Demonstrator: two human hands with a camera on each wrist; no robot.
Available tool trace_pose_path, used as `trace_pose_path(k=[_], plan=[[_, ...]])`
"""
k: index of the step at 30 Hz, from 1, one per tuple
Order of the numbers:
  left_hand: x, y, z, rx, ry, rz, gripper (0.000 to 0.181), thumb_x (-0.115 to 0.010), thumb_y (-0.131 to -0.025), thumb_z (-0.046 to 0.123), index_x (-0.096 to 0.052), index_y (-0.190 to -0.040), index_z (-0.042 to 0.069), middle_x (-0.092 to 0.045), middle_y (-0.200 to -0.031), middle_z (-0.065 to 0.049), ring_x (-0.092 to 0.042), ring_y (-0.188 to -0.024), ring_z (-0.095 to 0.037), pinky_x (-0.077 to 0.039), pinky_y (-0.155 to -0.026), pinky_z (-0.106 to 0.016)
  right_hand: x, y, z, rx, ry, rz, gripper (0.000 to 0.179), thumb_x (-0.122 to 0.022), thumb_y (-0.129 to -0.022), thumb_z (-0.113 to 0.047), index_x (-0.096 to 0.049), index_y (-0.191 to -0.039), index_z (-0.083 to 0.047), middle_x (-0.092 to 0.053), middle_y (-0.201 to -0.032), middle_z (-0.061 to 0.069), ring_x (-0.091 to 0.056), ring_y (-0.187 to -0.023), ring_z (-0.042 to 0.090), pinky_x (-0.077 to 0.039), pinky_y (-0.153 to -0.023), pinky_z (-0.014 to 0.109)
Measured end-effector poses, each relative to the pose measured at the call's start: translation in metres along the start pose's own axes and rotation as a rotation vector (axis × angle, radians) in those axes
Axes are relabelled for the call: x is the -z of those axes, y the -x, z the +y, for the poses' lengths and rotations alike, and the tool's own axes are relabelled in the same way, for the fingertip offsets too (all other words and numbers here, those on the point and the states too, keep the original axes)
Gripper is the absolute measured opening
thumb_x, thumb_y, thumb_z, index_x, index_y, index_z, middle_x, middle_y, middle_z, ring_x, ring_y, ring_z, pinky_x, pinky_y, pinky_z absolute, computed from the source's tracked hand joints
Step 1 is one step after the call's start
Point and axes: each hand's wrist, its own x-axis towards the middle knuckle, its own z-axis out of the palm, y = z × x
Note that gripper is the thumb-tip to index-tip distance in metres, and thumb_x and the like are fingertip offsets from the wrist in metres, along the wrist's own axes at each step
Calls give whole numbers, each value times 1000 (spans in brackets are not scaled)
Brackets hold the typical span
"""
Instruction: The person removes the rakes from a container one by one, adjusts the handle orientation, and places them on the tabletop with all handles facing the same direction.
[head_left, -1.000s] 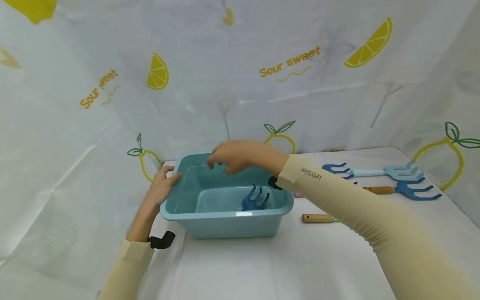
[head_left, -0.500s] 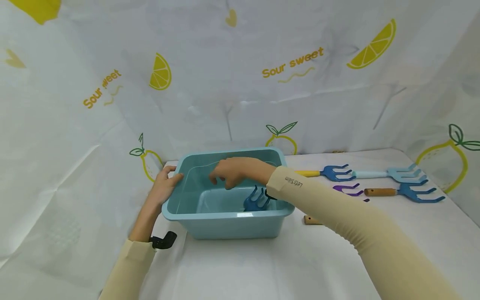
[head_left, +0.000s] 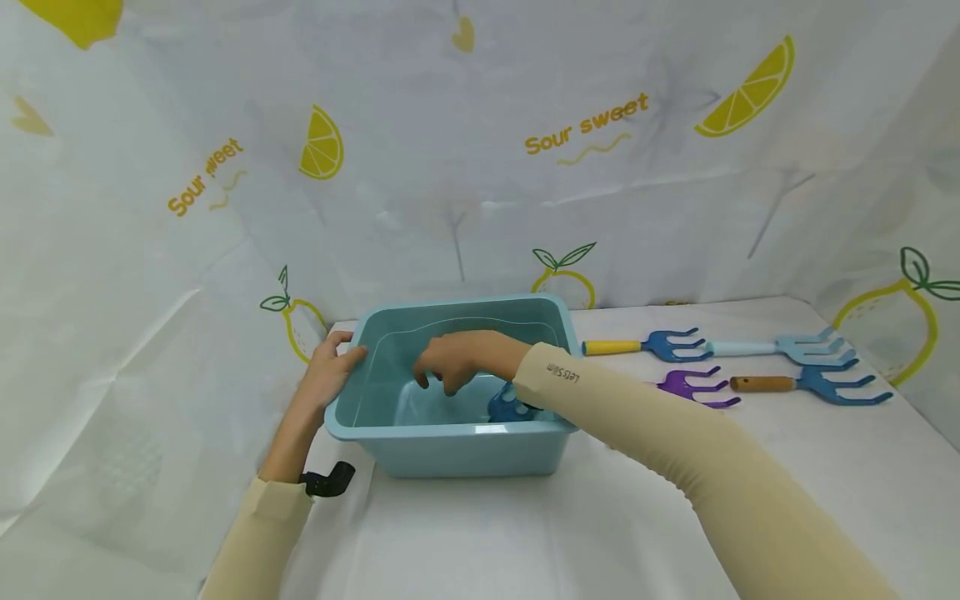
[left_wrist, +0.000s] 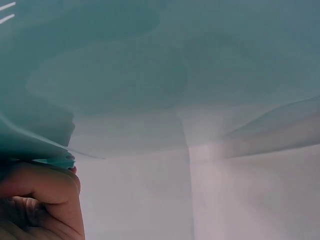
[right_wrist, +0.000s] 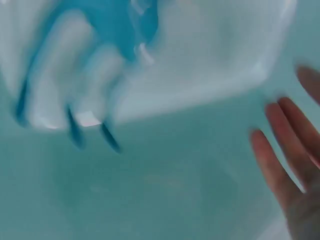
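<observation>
A light blue plastic basin [head_left: 465,457] stands on the white table. My left hand [head_left: 324,371] grips its left rim, and the left wrist view shows bent fingers [left_wrist: 50,187] at the rim. Inside the basin, toward the right, lies a blue three-pronged hand rake [head_left: 506,406], partly covered by my right forearm. My right hand [head_left: 459,358] hangs inside the basin to the left of the rake, its fingers loosely bent with nothing in them. In the right wrist view, a gap separates the fingers [right_wrist: 272,162] from the blurred rake.
Right of the basin lie a blue rake with a yellow handle [head_left: 611,347], a light blue rake [head_left: 742,348], a blue rake with a wooden handle [head_left: 761,384] and a purple rake [head_left: 678,384] partly behind my right sleeve. A lemon-print sheet [head_left: 420,225] hangs behind.
My right hand has come down from above the basin into it, and its forearm now covers more of the rake. The left hand keeps its grip on the rim.
</observation>
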Motion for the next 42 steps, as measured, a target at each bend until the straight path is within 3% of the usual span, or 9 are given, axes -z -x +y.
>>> trace_pose_path(k=[5, 14, 21, 30, 42], plan=[[-2, 0, -1, -4, 6, -5, 46, -50, -106, 25, -47, -143, -3, -55, -140, -28, -65, -105, -28, -55, -76, -28, -9, -6, 0, -26, 23, -43, 40, -68, -97, -11, -65, -135, -21, -68, -122, 5, -62, -92, 15, -52, -77, 31], [1, 0, 3, -8, -2, 9, 46, -52, -105, 25, -47, -144, 0, -60, -135, -27, -68, -95, -23, -56, -73, -27, -11, -9, 1, -24, -18, -32, 40, -70, -96, -10, -65, -134, -20, -68, -118, 4, -63, -94, 15, -53, -79, 32], [2, 0, 3, -4, 10, 16, 45, -53, -105, 23, -48, -142, -1, -61, -133, -28, -67, -88, -17, -55, -71, -26, -17, -11, -4, -86, 6, -125, 42, -75, -94, -13, -66, -132, -26, -61, -134, 4, -61, -110, 19, -54, -86, 35], [2, -2, 3, -4, 10, 8, 45, -53, -105, 24, -48, -142, -1, -60, -134, -27, -66, -90, -17, -54, -73, -26, -24, -8, -7, -113, -8, -188, 41, -79, -92, -15, -67, -129, -28, -56, -139, 4, -54, -124, 20, -53, -96, 37], [3, -1, 1, 1, -7, 6, 46, -53, -105, 27, -48, -143, 0, -59, -136, -26, -66, -96, -22, -54, -76, -27, -34, -13, -9, -89, -20, -227, 29, -80, -90, -8, -70, -111, -25, -63, -111, -2, -54, -96, 15, -51, -82, 31]])
